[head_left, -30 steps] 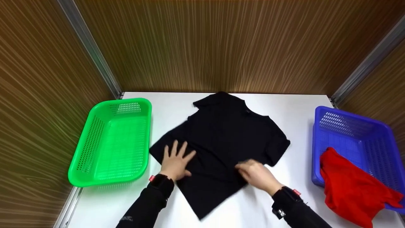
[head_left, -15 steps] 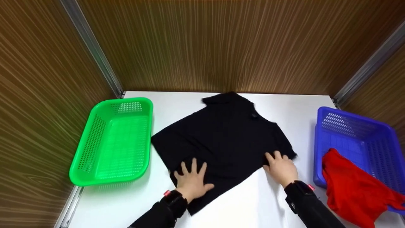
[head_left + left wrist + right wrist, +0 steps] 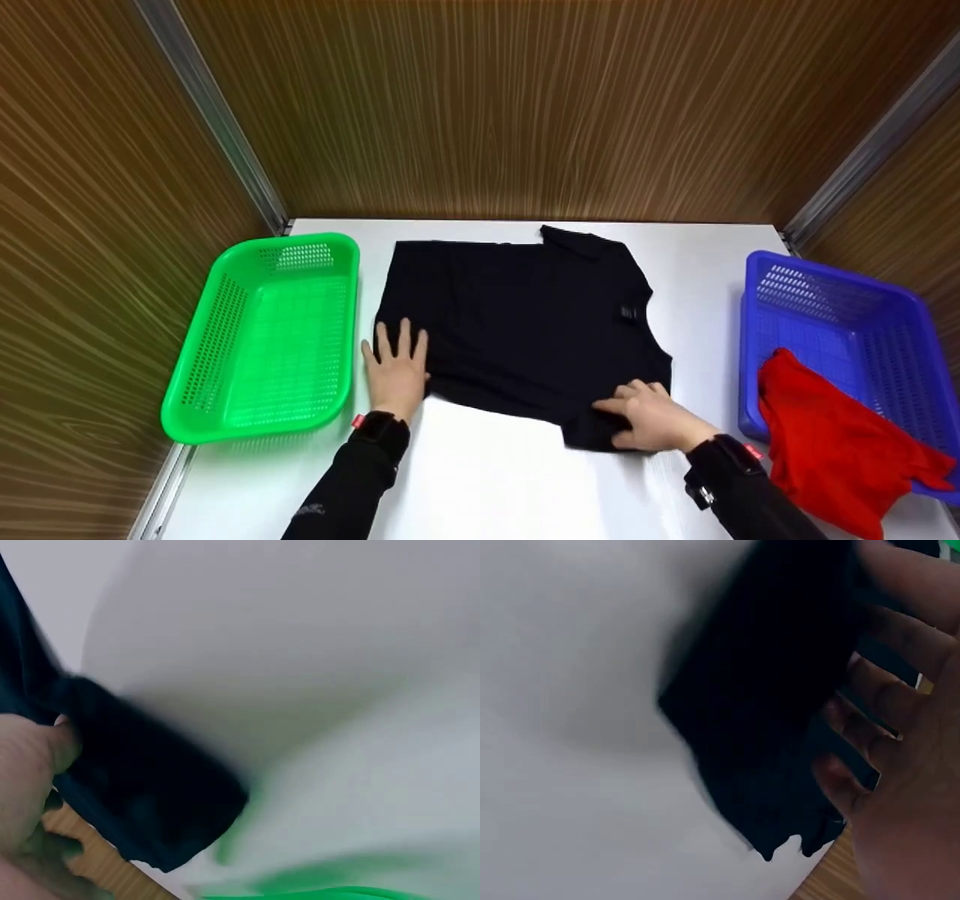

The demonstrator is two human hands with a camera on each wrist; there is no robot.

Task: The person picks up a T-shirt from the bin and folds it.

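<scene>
A black T-shirt [image 3: 517, 322] lies spread sideways on the white table, its neckline to the right and its hem to the left. My left hand [image 3: 397, 375] rests with spread fingers on the near corner of the hem. The left wrist view has the thumb of this hand [image 3: 30, 780] against the dark cloth [image 3: 150, 780]. On the near sleeve, my right hand [image 3: 649, 416] touches the fabric with loosely bent fingers. Close up in the right wrist view, the fingers of this hand [image 3: 892, 690] lie against the dark cloth [image 3: 757, 705].
A green plastic basket [image 3: 352, 337] stands at the left of the white table [image 3: 510, 480]. At the right is a blue basket [image 3: 750, 337] with a red cloth [image 3: 840, 450] hanging over its near rim. Wood-patterned panels [image 3: 487, 112] enclose the back and sides.
The T-shirt has turned clockwise, its neckline swinging from the back to the right. My left hand went down onto the shirt's front, then left to the hem; my right hand moved right to the near sleeve.
</scene>
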